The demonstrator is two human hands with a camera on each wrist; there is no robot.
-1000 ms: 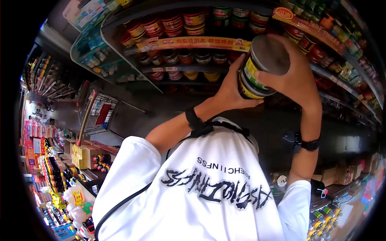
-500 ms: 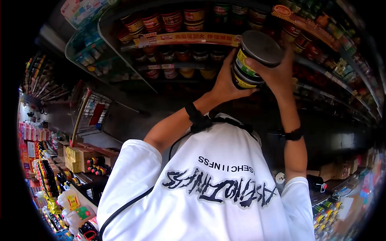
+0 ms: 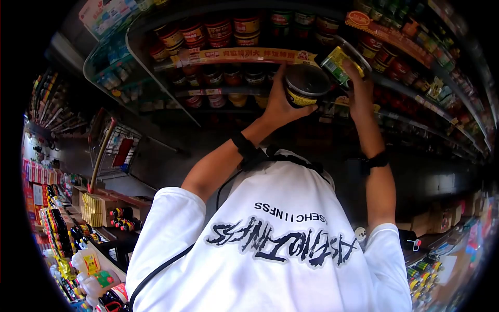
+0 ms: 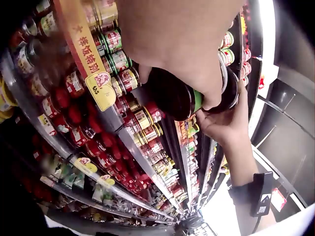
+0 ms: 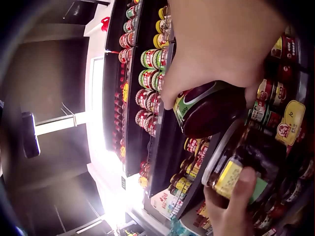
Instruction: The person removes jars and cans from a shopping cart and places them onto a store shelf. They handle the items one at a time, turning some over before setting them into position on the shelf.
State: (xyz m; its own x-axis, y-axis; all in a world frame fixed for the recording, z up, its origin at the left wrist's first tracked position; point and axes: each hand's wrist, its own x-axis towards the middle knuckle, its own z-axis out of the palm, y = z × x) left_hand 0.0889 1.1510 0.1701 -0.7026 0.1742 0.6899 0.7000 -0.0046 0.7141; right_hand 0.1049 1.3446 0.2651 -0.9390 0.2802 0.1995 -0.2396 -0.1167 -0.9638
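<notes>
In the head view my left hand (image 3: 283, 106) grips a dark jar (image 3: 307, 86) with a wide lid and a yellow label. To its right, my right hand (image 3: 359, 93) holds a second jar (image 3: 340, 65), tilted, with a yellow and green label. The two jars stand apart in this view, both in front of the shelves. In the right wrist view the left thumb (image 5: 245, 183) presses over the label of the left jar (image 5: 266, 152). The dark base of the right jar (image 5: 211, 115) shows below the right hand there.
Shelves of jars (image 3: 218, 31) curve around in front, with an orange price strip (image 3: 244, 55) along one edge. A shopping cart (image 3: 117, 148) stands at the left. Boxes and bottles (image 3: 125, 218) sit behind on the left side.
The two jars were stacked one on the other between both hands. Now they are separated: the right hand has tilted the upper jar, and the left hand has drawn the lower one slightly left.
</notes>
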